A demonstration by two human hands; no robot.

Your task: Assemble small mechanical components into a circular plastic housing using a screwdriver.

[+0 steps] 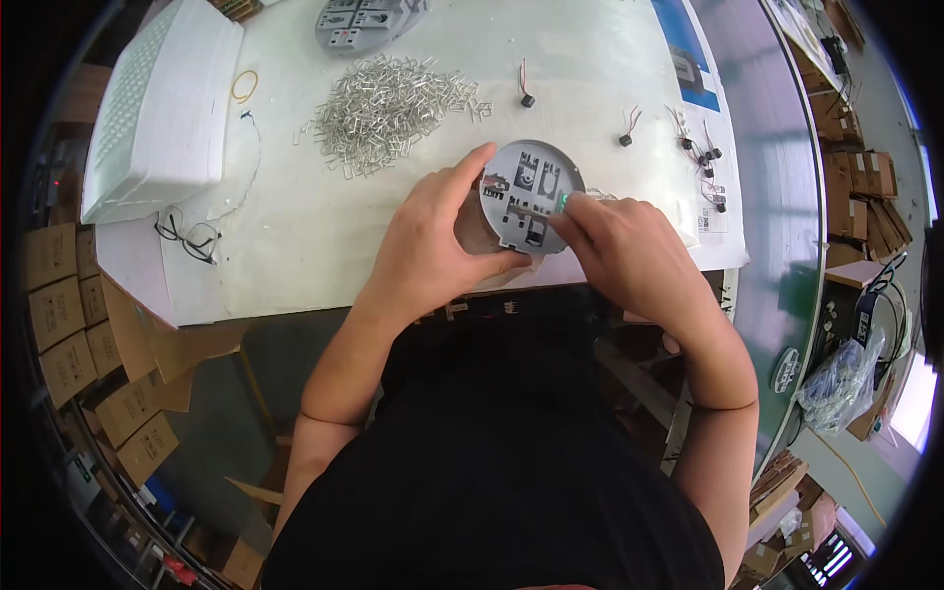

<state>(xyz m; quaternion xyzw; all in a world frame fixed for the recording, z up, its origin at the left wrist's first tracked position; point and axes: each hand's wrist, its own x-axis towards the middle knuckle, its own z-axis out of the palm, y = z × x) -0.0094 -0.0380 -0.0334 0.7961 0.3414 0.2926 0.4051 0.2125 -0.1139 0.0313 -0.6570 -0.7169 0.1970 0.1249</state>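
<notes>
A round grey plastic housing with several slots and recesses is held tilted above the near edge of the table. My left hand grips it from the left, thumb along the lower rim and fingers at the upper left. My right hand is closed in a pinch at the right side of the housing. A small green spot shows at its fingertips; what they pinch is mostly hidden. Beyond the housing lies a pile of bent metal clips.
Small black parts with wires lie to the right of the pile, several more at the far right. Another grey round housing sits at the back. White stacked trays and eyeglasses are at the left.
</notes>
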